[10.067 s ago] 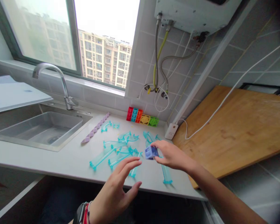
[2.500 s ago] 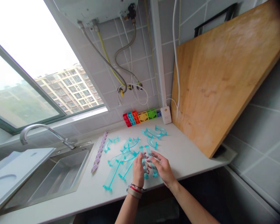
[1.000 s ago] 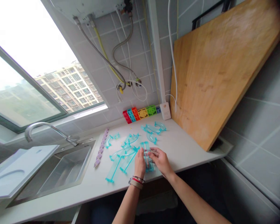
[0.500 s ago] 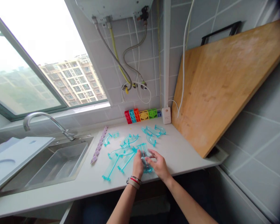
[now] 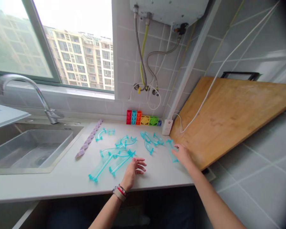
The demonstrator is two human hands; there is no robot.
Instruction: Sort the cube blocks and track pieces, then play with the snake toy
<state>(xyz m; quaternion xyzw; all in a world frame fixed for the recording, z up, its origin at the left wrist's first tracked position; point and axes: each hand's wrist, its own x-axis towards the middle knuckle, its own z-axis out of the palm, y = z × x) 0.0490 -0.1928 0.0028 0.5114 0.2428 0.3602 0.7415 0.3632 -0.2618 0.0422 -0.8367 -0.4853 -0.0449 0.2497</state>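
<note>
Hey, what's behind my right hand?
A clear teal piece, partly behind your right hand: both its ends show; whatever else the hand covers can't be seen.

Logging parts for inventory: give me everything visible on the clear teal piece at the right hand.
The clear teal piece looks like plastic: a straight, see-through strip with darker teal fittings at its ends. It appears to lie on the white countertop, beside the wooden board, far end towards the white box. The right hand is at its right side, partly covering it; grip and any stacked layers can't be told.
</note>
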